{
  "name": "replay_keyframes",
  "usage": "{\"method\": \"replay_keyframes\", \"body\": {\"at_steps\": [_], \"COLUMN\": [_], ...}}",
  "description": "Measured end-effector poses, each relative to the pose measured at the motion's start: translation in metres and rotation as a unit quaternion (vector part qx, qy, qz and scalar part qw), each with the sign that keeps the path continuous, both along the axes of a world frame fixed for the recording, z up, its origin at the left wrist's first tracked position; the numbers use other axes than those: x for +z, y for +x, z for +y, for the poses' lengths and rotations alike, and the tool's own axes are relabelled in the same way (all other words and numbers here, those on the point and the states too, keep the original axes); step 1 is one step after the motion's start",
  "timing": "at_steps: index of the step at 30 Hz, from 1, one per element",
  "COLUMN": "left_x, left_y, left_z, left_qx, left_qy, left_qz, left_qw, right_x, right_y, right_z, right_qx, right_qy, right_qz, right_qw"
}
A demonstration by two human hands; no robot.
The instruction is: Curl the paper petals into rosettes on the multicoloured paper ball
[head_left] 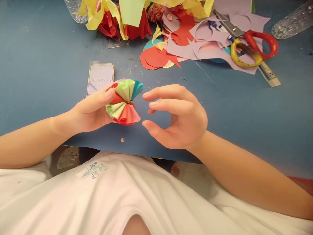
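Note:
A paper flower point(126, 109) of folded green, red, pink and blue pieces is gripped in my left hand point(91, 109), the thumb on its left side. The folds fan out around a small centre, and a gap shows on its right. My right hand point(179, 114) is just to the right of the flower, apart from it. Its fingers and thumb are curved and spread with nothing between them. Behind my left hand lies a phone point(101, 75) showing a running-time display, its lower part hidden.
Red paper circles point(155, 58) lie beyond my hands. Scissors point(254, 45) with red and yellow handles rest on lilac paper scraps point(181, 49). A clear bottle point(294, 21) is at the far right. Crumpled yellow paper point(94, 19) sits at the back. A small round bit point(122, 140) lies near the table edge.

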State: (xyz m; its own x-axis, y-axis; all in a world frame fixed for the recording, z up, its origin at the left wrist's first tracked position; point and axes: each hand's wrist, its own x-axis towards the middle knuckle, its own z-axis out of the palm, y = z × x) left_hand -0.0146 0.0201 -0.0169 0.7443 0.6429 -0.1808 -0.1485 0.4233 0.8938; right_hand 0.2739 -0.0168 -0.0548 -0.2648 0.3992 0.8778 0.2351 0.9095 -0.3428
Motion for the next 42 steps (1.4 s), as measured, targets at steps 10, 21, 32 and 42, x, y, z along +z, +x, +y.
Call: {"method": "replay_keyframes", "body": {"at_steps": [10,21,32,42], "left_x": [-0.002,-0.009,-0.006,0.001], "left_y": [-0.007,-0.009,0.0,0.003], "left_z": [0.002,-0.002,-0.002,-0.008], "left_qx": [-0.047,-0.018,0.034,0.041], "left_qy": [0.023,0.082,0.053,0.1], "left_qz": [0.012,0.033,0.012,0.058], "left_qw": [0.999,0.996,0.998,0.992], "right_x": [-0.001,-0.002,0.005,0.003], "right_y": [-0.001,0.0,-0.007,-0.011], "right_z": [-0.006,-0.009,-0.008,-0.012], "right_qx": [-0.039,-0.107,-0.107,-0.108], "right_qy": [-0.055,-0.051,0.027,-0.007], "right_qz": [-0.051,-0.091,-0.081,-0.094], "right_qw": [0.996,0.989,0.991,0.99]}}
